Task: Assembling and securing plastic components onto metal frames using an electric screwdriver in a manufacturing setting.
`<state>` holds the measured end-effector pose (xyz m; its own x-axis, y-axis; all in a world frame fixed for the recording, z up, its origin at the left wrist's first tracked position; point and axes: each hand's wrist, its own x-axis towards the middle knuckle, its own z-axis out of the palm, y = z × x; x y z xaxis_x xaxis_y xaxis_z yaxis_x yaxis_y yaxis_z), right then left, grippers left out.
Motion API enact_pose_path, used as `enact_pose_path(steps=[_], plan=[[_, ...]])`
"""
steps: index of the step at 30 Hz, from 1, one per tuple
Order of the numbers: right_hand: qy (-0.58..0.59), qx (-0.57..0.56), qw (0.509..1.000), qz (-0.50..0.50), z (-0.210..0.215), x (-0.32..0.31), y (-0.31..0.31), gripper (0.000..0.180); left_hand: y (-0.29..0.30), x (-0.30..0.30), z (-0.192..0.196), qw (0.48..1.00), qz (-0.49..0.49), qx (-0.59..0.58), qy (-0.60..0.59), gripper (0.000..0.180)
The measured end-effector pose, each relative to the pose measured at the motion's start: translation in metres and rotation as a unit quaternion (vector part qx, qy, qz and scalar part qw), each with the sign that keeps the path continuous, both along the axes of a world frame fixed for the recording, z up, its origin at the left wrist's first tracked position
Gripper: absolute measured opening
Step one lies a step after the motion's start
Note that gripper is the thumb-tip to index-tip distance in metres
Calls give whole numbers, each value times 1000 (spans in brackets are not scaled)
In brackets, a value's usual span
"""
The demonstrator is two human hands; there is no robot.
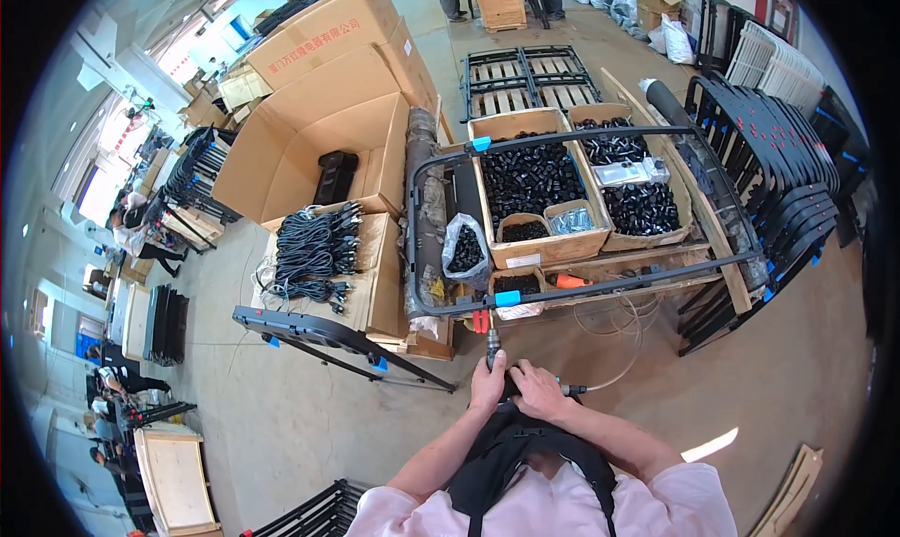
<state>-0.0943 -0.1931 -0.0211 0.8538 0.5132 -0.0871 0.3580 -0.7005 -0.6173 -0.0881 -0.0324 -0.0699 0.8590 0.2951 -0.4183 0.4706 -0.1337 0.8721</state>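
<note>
A black metal tube frame (454,308) with rounded corners and blue tape (507,299) lies across the bench in front of me. Red clips (481,321) sit at its near bar. Just below them, a power screwdriver (493,344) points away from me at the bar; whether its tip touches is too small to tell. My left hand (487,383) is closed around its front part. My right hand (538,391) is closed over its rear, where my fingers hide the grip. An air hose (600,385) runs off to the right beside that hand.
Within the frame stand cardboard boxes of black plastic parts (530,176), a tub of screws (570,221) and a bag of black pieces (466,251). An orange-handled tool (570,281) lies near the front. Bundled black cables (314,251) are left; stacked black frames (773,152) stand right.
</note>
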Motion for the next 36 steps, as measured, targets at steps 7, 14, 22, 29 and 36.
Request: enact_pose_path(steps=[7, 14, 22, 29, 36], plan=[[-1, -12, 1000, 6, 2, -16, -26, 56, -22, -18, -3, 1000, -14, -14, 21, 54], [-22, -6, 999, -43, 5, -8, -36, 62, -32, 0, 7, 1000, -23, -18, -6, 47], [-22, 13, 999, -33, 1, -3, -40, 72, -33, 7, 7, 999, -23, -35, 10, 50], [-15, 0, 1000, -25, -1, 7, -45, 86, -36, 15, 2, 1000, -26, -6, 10, 49], [15, -34, 999, -27, 6, 14, -45, 94, -39, 21, 9, 998, -30, 54, 22, 51]])
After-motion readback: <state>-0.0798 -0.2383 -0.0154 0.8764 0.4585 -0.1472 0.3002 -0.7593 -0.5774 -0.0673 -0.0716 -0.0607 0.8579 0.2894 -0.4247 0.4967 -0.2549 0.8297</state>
